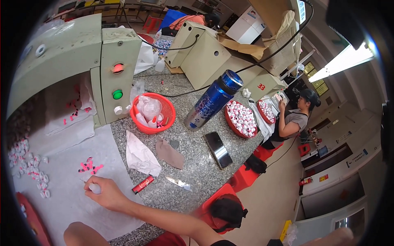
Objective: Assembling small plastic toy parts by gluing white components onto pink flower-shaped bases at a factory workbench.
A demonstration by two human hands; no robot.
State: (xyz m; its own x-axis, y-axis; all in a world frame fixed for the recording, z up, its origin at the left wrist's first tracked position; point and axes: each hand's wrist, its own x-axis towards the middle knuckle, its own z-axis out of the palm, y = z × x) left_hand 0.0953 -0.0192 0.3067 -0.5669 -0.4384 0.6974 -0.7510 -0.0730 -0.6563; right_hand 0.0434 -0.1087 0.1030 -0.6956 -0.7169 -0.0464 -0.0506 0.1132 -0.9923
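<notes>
My right hand (pixel 107 194) reaches in from the lower right, its fingers closed round a small white squeeze bottle (pixel 95 188) with a thin needle tip. The tip points left over a white sheet (pixel 67 197). Just beyond the hand, a loose cluster of small pink and dark pieces (pixel 90 165) lies on that sheet. Farther left are many white bead-like pieces (pixel 30 164) with coloured centres. My left hand is not visible; a patch of bare skin shows at the lower edge, and I cannot tell what part it is.
A beige machine (pixel 121 53) with lit lamps stands at the left. On the granite table are a red basket (pixel 152 130), blue flask (pixel 211 100), phone (pixel 218 150), red lighter (pixel 143 185), blade (pixel 179 183) and bead bowl (pixel 241 119). A co-worker (pixel 293 121) sits right.
</notes>
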